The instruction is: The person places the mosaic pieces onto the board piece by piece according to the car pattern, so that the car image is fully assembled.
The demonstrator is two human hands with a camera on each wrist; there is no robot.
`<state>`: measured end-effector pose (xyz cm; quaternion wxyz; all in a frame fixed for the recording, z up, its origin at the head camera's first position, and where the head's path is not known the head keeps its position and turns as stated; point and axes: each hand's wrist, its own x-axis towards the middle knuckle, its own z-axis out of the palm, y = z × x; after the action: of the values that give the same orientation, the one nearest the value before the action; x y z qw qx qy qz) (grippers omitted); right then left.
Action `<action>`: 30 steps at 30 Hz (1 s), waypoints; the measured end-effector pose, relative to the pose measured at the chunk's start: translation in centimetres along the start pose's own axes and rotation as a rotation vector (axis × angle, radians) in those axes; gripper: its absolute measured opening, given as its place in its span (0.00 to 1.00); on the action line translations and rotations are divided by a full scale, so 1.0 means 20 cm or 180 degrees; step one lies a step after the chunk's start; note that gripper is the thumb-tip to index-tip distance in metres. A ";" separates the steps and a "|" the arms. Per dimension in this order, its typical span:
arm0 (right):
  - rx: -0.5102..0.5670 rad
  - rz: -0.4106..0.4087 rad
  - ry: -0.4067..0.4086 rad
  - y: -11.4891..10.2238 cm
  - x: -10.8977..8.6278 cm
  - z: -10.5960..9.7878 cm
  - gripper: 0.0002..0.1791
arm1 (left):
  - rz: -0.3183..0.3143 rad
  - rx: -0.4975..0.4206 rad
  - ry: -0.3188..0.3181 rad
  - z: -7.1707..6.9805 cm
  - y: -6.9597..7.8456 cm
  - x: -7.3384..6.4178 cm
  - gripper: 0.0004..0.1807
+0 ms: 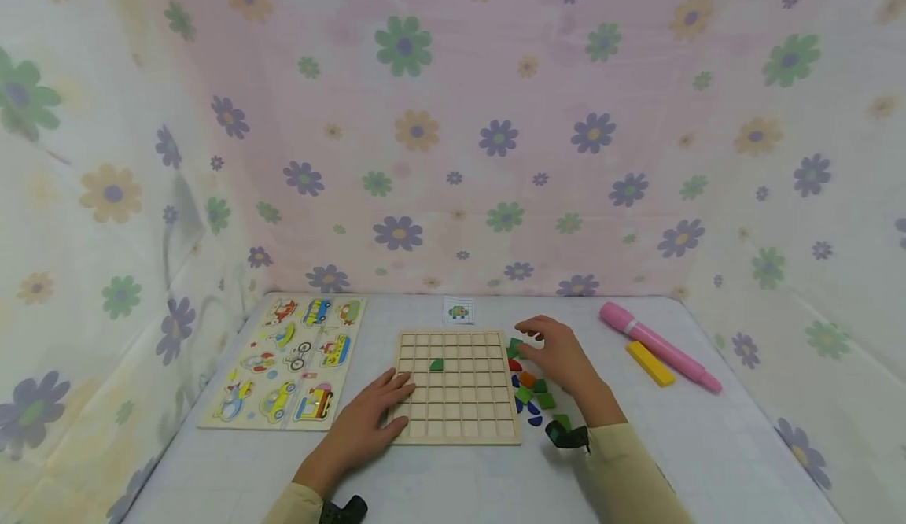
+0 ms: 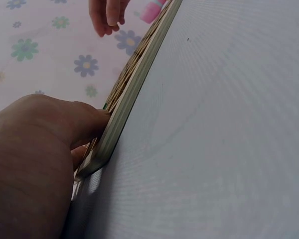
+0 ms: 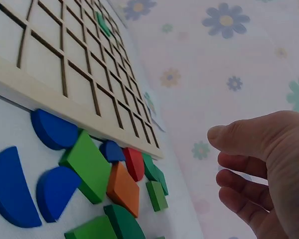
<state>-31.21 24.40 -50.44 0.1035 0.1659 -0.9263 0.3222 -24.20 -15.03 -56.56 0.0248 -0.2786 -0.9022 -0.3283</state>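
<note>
Rm over grid point(image 1: 462, 410) ctr, blks point(image 1: 546, 401) alongside

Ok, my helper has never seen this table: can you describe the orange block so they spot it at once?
Find the wooden grid board near the middle of the table. Along its right edge lie loose coloured blocks; the orange block is among them, on the near side of the red block. Its colour sets it apart: its neighbours are green, blue or red.

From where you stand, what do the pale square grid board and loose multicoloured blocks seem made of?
Pale square grid board: probably plywood, matte, judging by its layered edge. Loose multicoloured blocks: perhaps painted wood or plastic, from smooth, even colour.
</note>
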 end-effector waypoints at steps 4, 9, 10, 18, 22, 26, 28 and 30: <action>-0.0030 0.0149 -0.0051 0.04 0.00 -0.02 0.21 | -0.0017 0.0006 -0.0012 0.00 0.00 0.00 0.30; -0.0109 0.0365 -0.0240 0.07 0.00 -0.01 0.21 | -0.0030 0.0006 -0.0008 0.00 0.00 0.00 0.30; -0.0117 0.0418 -0.0270 0.08 0.00 -0.01 0.21 | -0.0031 0.0006 -0.0008 0.00 0.00 0.00 0.30; -0.0150 0.0650 -0.0435 0.13 0.00 0.02 0.18 | -0.0057 -0.0008 -0.0067 0.00 0.02 0.00 0.30; -0.0156 0.0669 -0.0509 0.15 0.01 0.03 0.17 | -0.0088 0.0025 -0.0061 0.00 0.01 0.00 0.30; -0.0188 0.0707 -0.0546 0.16 0.02 0.05 0.17 | -0.0081 0.0031 -0.0069 0.00 0.00 0.00 0.30; -0.0198 0.0704 -0.0541 0.16 0.02 0.05 0.17 | -0.0076 0.0026 -0.0075 0.00 0.00 0.00 0.30; -0.0213 0.0679 -0.0534 0.17 0.02 0.06 0.16 | -0.0073 0.0028 -0.0071 0.00 0.00 0.00 0.30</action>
<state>-32.92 26.05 -53.03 -0.0038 0.0893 -0.9543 0.2853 -24.26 -15.13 -56.57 0.0122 -0.2717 -0.9070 -0.3216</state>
